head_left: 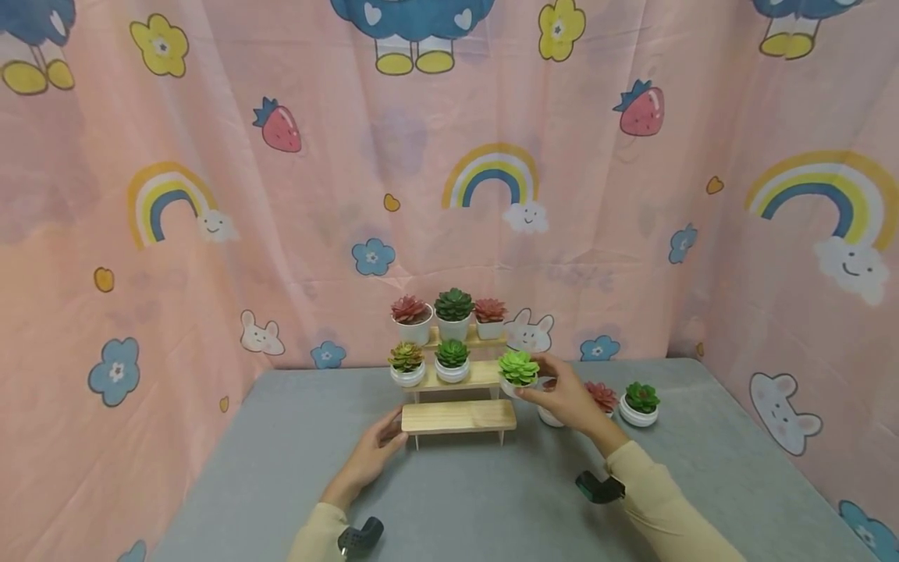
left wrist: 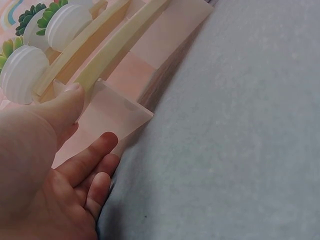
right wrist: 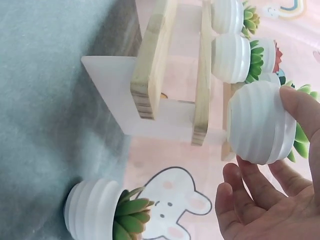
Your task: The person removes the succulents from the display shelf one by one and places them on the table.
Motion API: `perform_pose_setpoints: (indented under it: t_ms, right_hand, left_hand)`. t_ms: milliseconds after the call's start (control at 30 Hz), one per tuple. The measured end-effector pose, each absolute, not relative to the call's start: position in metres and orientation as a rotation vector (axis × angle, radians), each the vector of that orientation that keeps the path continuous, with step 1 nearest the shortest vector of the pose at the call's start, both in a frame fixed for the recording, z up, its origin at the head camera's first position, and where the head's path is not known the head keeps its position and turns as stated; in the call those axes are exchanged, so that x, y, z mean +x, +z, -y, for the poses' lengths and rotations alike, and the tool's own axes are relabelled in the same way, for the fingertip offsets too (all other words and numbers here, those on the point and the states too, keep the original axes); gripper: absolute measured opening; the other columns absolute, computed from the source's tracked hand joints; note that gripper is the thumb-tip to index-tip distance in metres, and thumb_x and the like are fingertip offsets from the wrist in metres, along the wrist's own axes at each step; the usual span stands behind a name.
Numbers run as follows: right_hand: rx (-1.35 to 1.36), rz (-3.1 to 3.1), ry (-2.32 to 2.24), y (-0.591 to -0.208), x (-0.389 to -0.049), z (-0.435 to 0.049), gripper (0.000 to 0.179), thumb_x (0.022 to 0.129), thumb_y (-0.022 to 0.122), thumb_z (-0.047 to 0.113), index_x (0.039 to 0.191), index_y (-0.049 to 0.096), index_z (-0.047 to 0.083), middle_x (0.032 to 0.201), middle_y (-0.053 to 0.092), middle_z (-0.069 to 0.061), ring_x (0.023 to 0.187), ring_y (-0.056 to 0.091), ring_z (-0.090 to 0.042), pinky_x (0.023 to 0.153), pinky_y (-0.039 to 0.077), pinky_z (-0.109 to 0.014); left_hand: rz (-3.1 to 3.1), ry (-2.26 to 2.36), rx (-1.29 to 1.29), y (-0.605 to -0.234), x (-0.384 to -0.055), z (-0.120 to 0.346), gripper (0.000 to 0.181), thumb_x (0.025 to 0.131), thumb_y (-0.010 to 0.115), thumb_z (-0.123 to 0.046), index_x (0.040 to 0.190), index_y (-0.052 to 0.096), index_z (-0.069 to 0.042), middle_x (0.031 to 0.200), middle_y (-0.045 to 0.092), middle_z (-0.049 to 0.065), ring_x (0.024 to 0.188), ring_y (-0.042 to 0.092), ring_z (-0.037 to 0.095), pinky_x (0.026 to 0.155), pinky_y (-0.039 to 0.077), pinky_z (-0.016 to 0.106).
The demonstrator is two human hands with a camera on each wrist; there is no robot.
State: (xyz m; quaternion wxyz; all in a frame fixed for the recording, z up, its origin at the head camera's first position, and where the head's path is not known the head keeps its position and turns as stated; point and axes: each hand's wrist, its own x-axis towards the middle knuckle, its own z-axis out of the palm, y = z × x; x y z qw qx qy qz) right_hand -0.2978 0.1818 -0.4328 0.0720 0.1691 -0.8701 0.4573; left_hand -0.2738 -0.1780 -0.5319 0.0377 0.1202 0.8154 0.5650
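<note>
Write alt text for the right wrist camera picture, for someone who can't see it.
The right hand holds a ribbed white pot with a bright green succulent at the end of the middle step of a wooden stand. Two more potted succulents sit on that step; another pot stands on the grey table.

white pot (head_left: 550, 415) mostly behind right hand (head_left: 570, 402), its plant hidden

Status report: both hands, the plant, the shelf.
Left hand open, steadying the wooden stand at its bottom step. Right hand pinches light green succulent pot at middle step's right end. Nothing blocking.
</note>
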Motion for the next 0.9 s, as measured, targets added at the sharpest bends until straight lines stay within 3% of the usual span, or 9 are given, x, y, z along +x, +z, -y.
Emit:
perform_pose_setpoints:
  t_ms: [133, 367, 600, 700, 900]
  right_hand:
    - [0.516, 2.591, 1.391, -0.435, -0.292, -0.188, 0.058, 0.090, 0.078, 0.021, 0.140, 0.054, 0.003, 0.132, 0.063, -0.021, 0.114, 0.060, -0.033, 0.090, 0.054, -0.045]
    - [0.496, 2.599, 1.352, -0.441, -0.282, -0.198, 0.061, 0.089, 0.078, 0.023, 0.139, 0.053, 0.000, 0.136, 0.060, -0.027, 0.118, 0.061, -0.040, 0.096, 0.053, -0.058]
    - [0.440, 2.663, 1.305, -0.445, -0.276, -0.203, 0.067, 0.087, 0.080, 0.028, 0.139, 0.052, -0.003, 0.139, 0.057, -0.029, 0.117, 0.062, -0.039, 0.097, 0.052, -0.059]
    - [0.428, 2.660, 1.295, -0.448, -0.274, -0.205, 0.066, 0.086, 0.081, 0.028, 0.137, 0.054, -0.002, 0.135, 0.061, -0.027, 0.113, 0.063, -0.037, 0.095, 0.054, -0.055]
    - [0.427, 2.676, 1.277, -0.458, -0.267, -0.211, 0.062, 0.084, 0.083, 0.025, 0.133, 0.057, -0.002, 0.125, 0.067, -0.021, 0.100, 0.062, -0.023, 0.080, 0.054, -0.034]
  left_hand:
    - [-2.491, 1.739, 0.396, -0.532, -0.276, 0.177, 0.063, 0.104, 0.058, -0.025, 0.157, 0.032, -0.002, 0.144, 0.055, 0.029, 0.130, 0.057, 0.041, 0.106, 0.049, 0.052]
    - [-2.474, 1.756, 0.407, -0.532, -0.276, 0.175, 0.062, 0.104, 0.058, -0.021, 0.157, 0.032, -0.002, 0.141, 0.057, 0.029, 0.130, 0.057, 0.040, 0.107, 0.048, 0.053]
    - [-2.486, 1.756, 0.383, -0.530, -0.275, 0.176, 0.061, 0.104, 0.057, -0.019, 0.157, 0.032, -0.001, 0.143, 0.056, 0.028, 0.129, 0.058, 0.039, 0.106, 0.048, 0.053]
    - [-2.493, 1.752, 0.375, -0.530, -0.275, 0.177, 0.061, 0.104, 0.057, -0.020, 0.157, 0.033, -0.002, 0.143, 0.056, 0.028, 0.129, 0.059, 0.039, 0.107, 0.048, 0.053]
    - [-2.499, 1.742, 0.375, -0.534, -0.276, 0.179, 0.061, 0.104, 0.058, -0.021, 0.157, 0.034, -0.003, 0.142, 0.057, 0.027, 0.130, 0.058, 0.039, 0.107, 0.047, 0.054]
